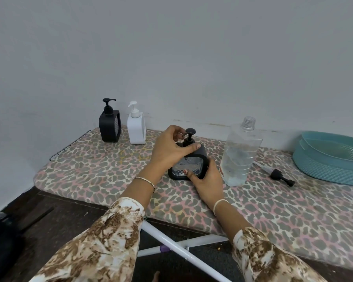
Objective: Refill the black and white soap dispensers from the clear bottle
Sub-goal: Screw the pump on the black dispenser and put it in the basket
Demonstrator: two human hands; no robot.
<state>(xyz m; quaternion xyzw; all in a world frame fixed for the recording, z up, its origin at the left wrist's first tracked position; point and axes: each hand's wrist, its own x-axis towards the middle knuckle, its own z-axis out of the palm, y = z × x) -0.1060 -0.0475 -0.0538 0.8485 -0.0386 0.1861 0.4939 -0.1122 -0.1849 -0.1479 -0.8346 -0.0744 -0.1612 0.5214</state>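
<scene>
Both grips on black dispenser [189,163]

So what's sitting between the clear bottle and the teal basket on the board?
In the head view, a loose black pump head with its tube lies on the patterned cover between the clear bottle and the teal basket, touching neither.

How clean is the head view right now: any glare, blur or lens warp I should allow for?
Head view: soft, even light, faint shadows, no strong glare; the clear bottle shows only dim reflections. Wide-angle warp curves the ironing board edge. Both hands, left and right, and the black dispenser look fairly sharp.
</scene>
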